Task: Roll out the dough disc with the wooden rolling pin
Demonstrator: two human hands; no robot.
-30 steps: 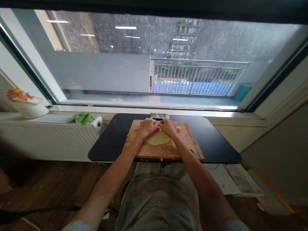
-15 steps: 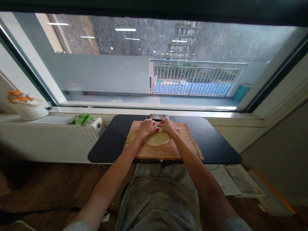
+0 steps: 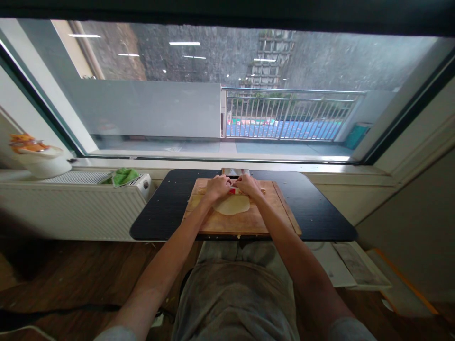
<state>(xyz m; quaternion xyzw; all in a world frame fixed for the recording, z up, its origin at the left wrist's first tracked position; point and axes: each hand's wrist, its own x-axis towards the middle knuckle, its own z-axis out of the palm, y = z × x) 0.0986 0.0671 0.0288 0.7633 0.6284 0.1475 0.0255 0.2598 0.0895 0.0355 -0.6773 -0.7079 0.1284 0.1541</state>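
Observation:
Both my hands meet over the far half of a wooden cutting board [image 3: 245,226]. My left hand [image 3: 219,185] has its fingers curled and pinched, with the tips almost touching those of my right hand [image 3: 248,183], which is closed in the same way. Between them shows a small red-and-white piece [image 3: 232,191]; its kind is too small to tell, and my fingers partly hide it. A flat, pale sheet of dough [image 3: 232,205] lies on the board just nearer to me. Light-brown, shiny ends [image 3: 263,192] stick out past both hands; whether they belong to one long thing is hidden.
The board lies on a black table [image 3: 320,218] against the window sill. Behind the board is a small flat packet or box [image 3: 235,172]. At left stands a white radiator [image 3: 71,208] with a green cloth [image 3: 124,176] on top. Crumbs dot the table.
Almost nothing differs. My fingers have shifted very slightly around the red-and-white piece, while the dough and board stay where they were.

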